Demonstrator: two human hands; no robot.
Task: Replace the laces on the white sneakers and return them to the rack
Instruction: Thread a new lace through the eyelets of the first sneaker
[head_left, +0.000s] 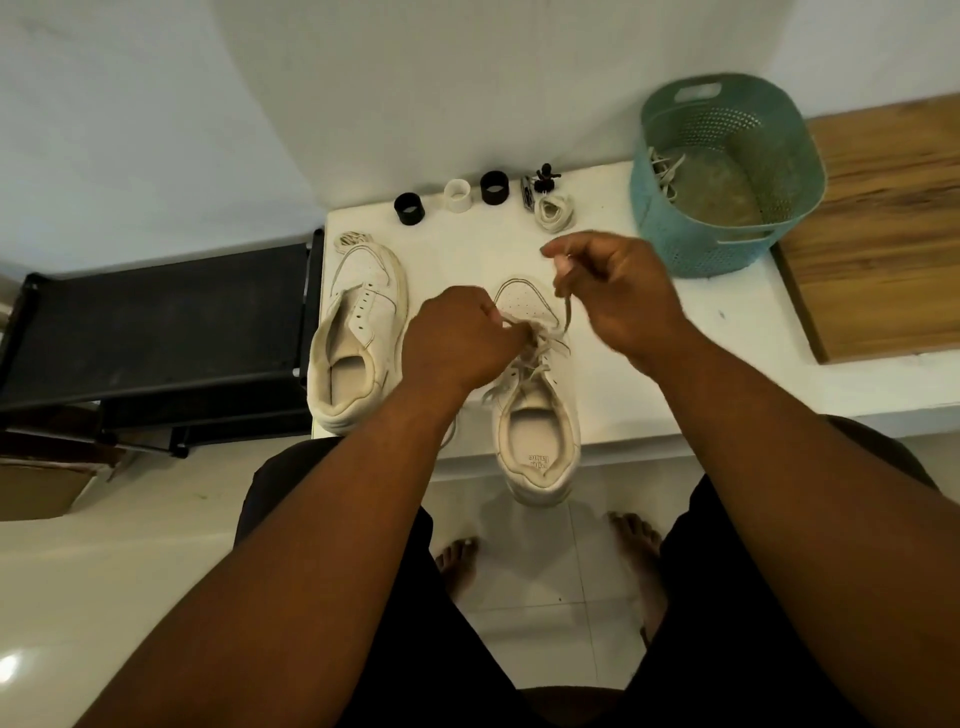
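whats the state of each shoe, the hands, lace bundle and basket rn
left sneaker: unlaced, eyelets bare
right sneaker: partly laced
left hand: pinching lace at the eyelets
right hand: pinching lace end, raised
lace bundle: coiled, untouched
basket: upright, laces inside

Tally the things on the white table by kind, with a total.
White sneakers: 2, one unlaced, one being laced
Black rings: 2
White ring: 1
Coiled white lace: 1
Teal basket: 1
Small dark items beside the lace, too small to identify: 1 cluster
Total: 8
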